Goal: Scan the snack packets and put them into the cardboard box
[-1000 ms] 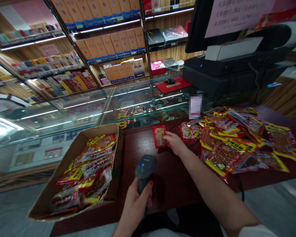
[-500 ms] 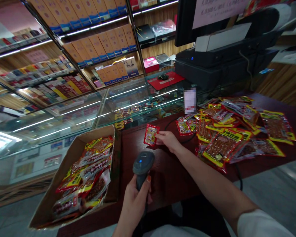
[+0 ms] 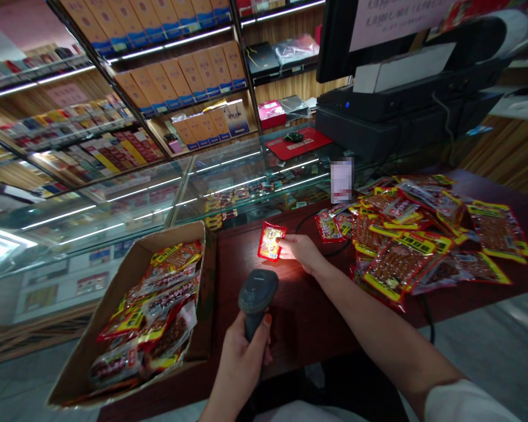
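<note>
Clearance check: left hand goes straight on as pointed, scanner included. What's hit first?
Likely the small red packet in the right hand, ahead of the scanner the left hand grips. Relative heights are unclear; it could miss.

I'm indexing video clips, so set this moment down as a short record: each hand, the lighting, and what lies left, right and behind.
Left hand: gripping a handheld scanner
Right hand: holding a red packet by its right edge
Lighting: bright glow on the red packet
Left: open cardboard box with snack packets inside
Right: packet pile on the table
Behind: glass counter, mouse on red mat
</note>
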Motion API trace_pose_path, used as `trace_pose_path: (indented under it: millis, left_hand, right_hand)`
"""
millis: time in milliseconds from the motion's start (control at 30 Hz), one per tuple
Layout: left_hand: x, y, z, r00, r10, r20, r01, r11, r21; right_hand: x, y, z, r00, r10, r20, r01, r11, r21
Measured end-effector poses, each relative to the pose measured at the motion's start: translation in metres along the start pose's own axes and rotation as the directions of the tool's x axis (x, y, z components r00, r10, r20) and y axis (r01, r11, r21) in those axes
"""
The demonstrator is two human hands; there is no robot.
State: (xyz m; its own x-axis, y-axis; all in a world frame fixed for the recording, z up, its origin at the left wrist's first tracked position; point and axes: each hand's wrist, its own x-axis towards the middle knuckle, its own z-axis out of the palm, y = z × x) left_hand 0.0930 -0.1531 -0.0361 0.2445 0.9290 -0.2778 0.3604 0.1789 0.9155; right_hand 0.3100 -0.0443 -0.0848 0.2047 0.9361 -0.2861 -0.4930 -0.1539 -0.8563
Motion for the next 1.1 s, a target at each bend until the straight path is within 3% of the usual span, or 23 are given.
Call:
trace_pose_path:
  millis: [200, 500, 733, 800, 900, 1033, 1100]
  left_hand:
    - [0.0, 0.003, 0.0, 0.999, -0.024, -0.022, 0.023, 1.0, -0.021]
    - [-0.001, 0.008, 0.002, 0.999, -0.045, -0.015, 0.044, 0.997, -0.061]
    - [0.01, -0.025, 0.004, 0.989, -0.15, -0.004, 0.143, 0.947, -0.287]
    - [0.013, -0.035, 0.002, 0.984, -0.18, 0.004, 0.17, 0.918, -0.358]
    - [0.015, -0.046, -0.001, 0.982, -0.189, 0.022, 0.179, 0.881, -0.439]
    - [0.016, -0.054, -0.005, 0.988, -0.154, 0.024, 0.148, 0.873, -0.465]
    - [0.015, -0.056, -0.006, 0.989, -0.147, 0.017, 0.138, 0.875, -0.464]
  right_hand:
    - [0.0, -0.001, 0.0, 0.997, 0.077, 0.004, -0.077, 0.996, -0.054]
    - [0.003, 0.003, -0.003, 0.999, 0.027, 0.021, -0.026, 0.996, -0.086]
    - [-0.006, -0.007, 0.0, 0.988, -0.054, -0.147, 0.068, 0.993, 0.096]
    - [-0.012, -0.015, 0.019, 0.992, -0.085, -0.091, 0.098, 0.984, 0.151]
    - [-0.021, -0.027, 0.074, 0.974, -0.127, 0.185, 0.096, 0.981, 0.17]
    - [-0.022, -0.034, 0.165, 0.852, -0.037, 0.522, 0.022, 0.999, 0.034]
    - [-0.017, -0.032, 0.189, 0.821, 0.027, 0.57, 0.029, 0.996, -0.089]
